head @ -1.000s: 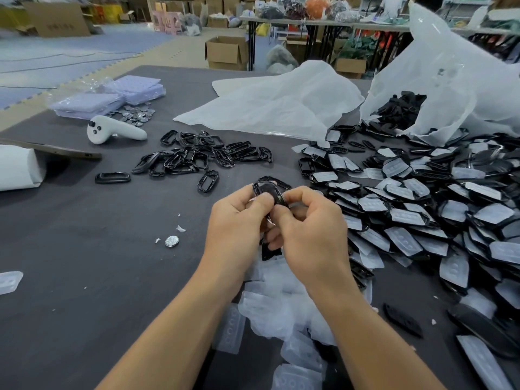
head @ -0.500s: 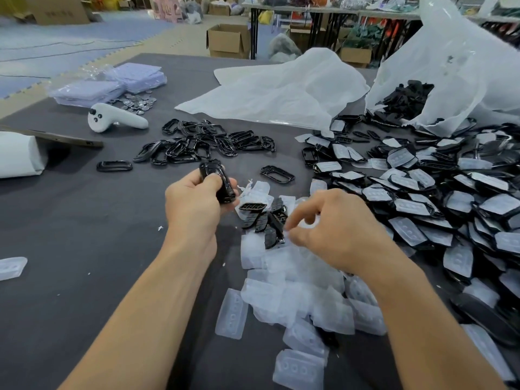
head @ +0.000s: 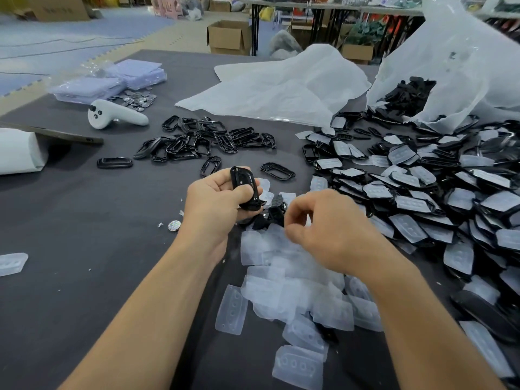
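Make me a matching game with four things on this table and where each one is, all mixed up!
1 black plastic shell
2 white handheld controller
3 small round silver disc
4 big clear plastic bag

A far right, spilling black parts
B gripped in the left hand
C beside the left wrist
D far left, near purple packets

Pairs: 1-B, 2-D, 3-C, 4-A

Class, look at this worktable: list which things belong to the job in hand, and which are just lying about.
In the job: black key shell, held; small black parts; clear rubber pads; heap of padded shells.
Lying about: white controller; silver discs; purple packets; white plastic sheet; cardboard box.
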Demonstrator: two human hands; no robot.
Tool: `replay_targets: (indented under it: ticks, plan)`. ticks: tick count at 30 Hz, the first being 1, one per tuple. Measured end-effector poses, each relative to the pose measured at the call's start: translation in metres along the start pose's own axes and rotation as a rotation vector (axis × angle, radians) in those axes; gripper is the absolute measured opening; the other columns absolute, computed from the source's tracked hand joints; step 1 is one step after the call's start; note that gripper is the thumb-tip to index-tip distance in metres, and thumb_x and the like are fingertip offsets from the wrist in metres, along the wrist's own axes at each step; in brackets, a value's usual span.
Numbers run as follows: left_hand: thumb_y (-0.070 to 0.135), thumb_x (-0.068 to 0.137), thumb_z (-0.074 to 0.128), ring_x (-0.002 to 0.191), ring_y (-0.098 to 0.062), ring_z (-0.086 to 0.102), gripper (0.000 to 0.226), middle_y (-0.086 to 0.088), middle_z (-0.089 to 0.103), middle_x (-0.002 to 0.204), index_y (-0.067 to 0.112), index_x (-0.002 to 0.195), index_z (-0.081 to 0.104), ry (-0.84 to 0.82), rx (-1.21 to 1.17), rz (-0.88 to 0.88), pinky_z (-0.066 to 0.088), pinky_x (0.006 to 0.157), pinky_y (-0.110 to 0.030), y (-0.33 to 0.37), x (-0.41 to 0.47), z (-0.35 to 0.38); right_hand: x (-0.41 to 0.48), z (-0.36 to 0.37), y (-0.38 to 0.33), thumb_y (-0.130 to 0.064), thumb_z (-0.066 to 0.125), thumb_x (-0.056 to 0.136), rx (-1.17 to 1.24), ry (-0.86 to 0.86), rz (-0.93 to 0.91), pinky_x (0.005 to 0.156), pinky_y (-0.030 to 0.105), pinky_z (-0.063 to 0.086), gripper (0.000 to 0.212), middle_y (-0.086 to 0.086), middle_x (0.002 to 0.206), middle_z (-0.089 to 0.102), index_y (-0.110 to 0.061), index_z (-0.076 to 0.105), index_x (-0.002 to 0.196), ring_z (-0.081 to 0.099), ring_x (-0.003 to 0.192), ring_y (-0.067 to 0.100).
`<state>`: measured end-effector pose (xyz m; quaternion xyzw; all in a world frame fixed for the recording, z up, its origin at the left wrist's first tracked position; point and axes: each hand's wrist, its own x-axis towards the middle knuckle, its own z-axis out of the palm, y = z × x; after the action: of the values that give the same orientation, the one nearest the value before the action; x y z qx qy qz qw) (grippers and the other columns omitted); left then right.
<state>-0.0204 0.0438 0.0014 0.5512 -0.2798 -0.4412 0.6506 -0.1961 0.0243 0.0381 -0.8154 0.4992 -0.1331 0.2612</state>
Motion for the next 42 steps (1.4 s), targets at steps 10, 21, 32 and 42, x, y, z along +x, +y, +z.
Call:
replay_targets:
  ticks: [10, 21, 32, 42]
  plan:
    - [-0.020, 0.092, 0.056, 0.073, -0.015, 0.076, 0.037, -0.003, 0.079, 0.083, 0.011, 0.106, 0.070, -0.101, 0.029, -0.007, 0.060, 0.058, -0.025, 0.001, -0.005, 0.005, 0.004, -0.003, 0.001, 0.005, 0.062, 0.092, 0.929, 0.100, 0.129, 0.049, 0.022, 0.043, 0.018, 0.005, 0.063, 0.067, -0.010, 0.069, 0.099, 0.061, 0.050, 0.015]
    - [-0.021, 0.092, 0.055, 0.074, -0.016, 0.077, 0.038, -0.006, 0.078, 0.080, 0.007, 0.112, 0.071, -0.185, 0.056, -0.058, 0.059, 0.057, -0.026, 0.004, -0.010, 0.009, 0.008, -0.002, 0.002, 0.001, 0.066, 0.093, 1.007, 0.247, 0.120, 0.043, 0.019, 0.039, 0.019, 0.006, 0.066, 0.067, -0.013, 0.071, 0.082, 0.045, 0.041, 0.014]
    - [-0.020, 0.091, 0.055, 0.076, -0.017, 0.077, 0.037, -0.004, 0.077, 0.077, 0.007, 0.109, 0.072, -0.204, 0.091, -0.035, 0.061, 0.060, -0.028, 0.003, -0.013, 0.011, 0.010, 0.000, 0.006, -0.005, 0.065, 0.094, 0.882, 0.387, 0.113, 0.046, 0.024, 0.038, 0.020, 0.003, 0.055, 0.064, -0.018, 0.068, 0.079, 0.050, 0.044, 0.017]
    - [-0.018, 0.083, 0.058, 0.077, -0.018, 0.077, 0.042, -0.011, 0.079, 0.084, 0.015, 0.097, 0.079, -0.159, 0.109, 0.137, 0.059, 0.062, -0.027, 0.001, -0.017, 0.015, 0.005, 0.017, 0.006, -0.006, 0.069, 0.088, 0.198, 0.588, -0.089, 0.060, 0.020, 0.047, 0.029, -0.018, 0.069, 0.069, -0.031, 0.057, 0.094, 0.062, 0.066, 0.007]
